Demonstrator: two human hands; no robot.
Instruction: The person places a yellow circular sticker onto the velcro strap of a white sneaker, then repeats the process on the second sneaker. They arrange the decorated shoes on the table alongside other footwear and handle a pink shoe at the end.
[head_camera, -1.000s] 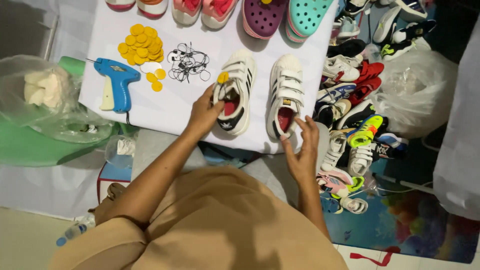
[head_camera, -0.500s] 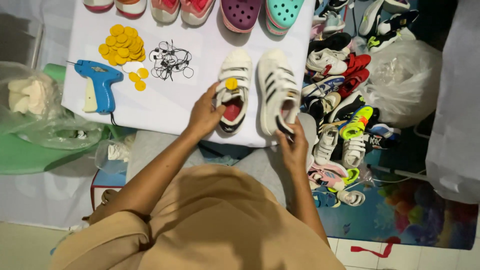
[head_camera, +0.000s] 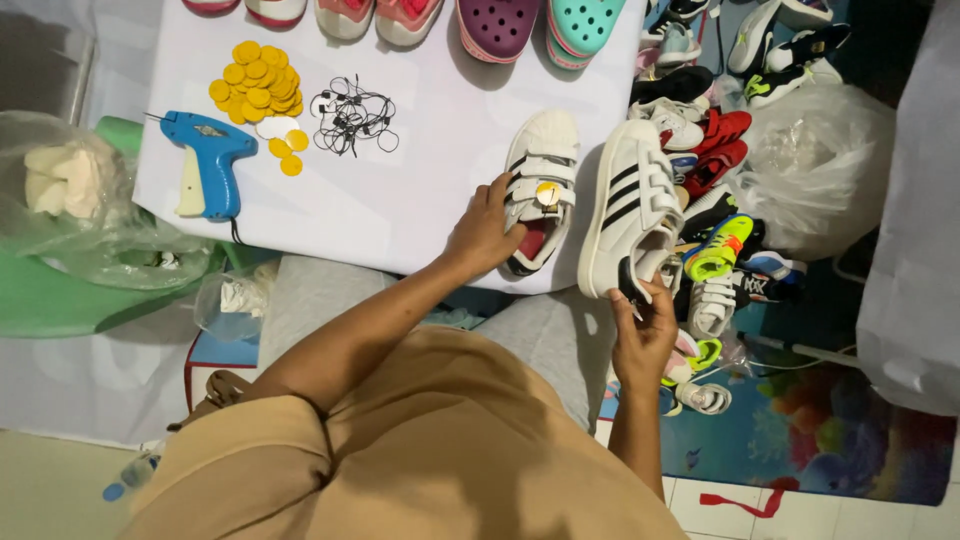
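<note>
Two white sneakers with black stripes and strap closures lie at the near right corner of a white table. My left hand grips the side of the left sneaker, which carries a yellow round tag on its strap. My right hand pinches the heel of the right sneaker, tilted on its side and hanging over the table's edge.
A blue tagging gun, a heap of yellow round tags and black string loops lie on the table. Pink shoes and clogs line the far edge. Many shoes and plastic bags crowd the floor at right.
The right sneaker has been tipped onto its side and pulled to the table's edge by my right hand. My left hand stays on the left sneaker.
</note>
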